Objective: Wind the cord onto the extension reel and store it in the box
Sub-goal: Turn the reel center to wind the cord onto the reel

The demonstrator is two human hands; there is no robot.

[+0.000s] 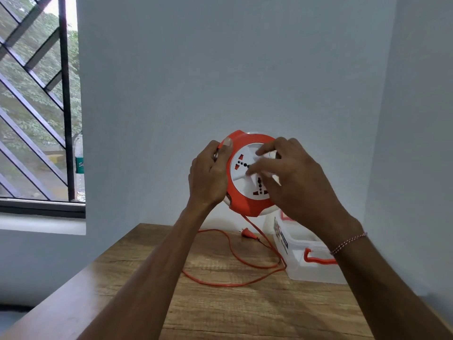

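Above the table [220,310], left hand [208,175] grips the reel [245,202]; right hand [291,182] fingers [259,168] spread on its face

Box [306,266] partly behind right forearm

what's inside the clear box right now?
Nothing can be made out inside the clear box through its walls. The right forearm covers its far right part, so that part cannot be checked. The reel is held above the table, not in it.

Soft window [36,99] daylight, blurred fingers [259,168]
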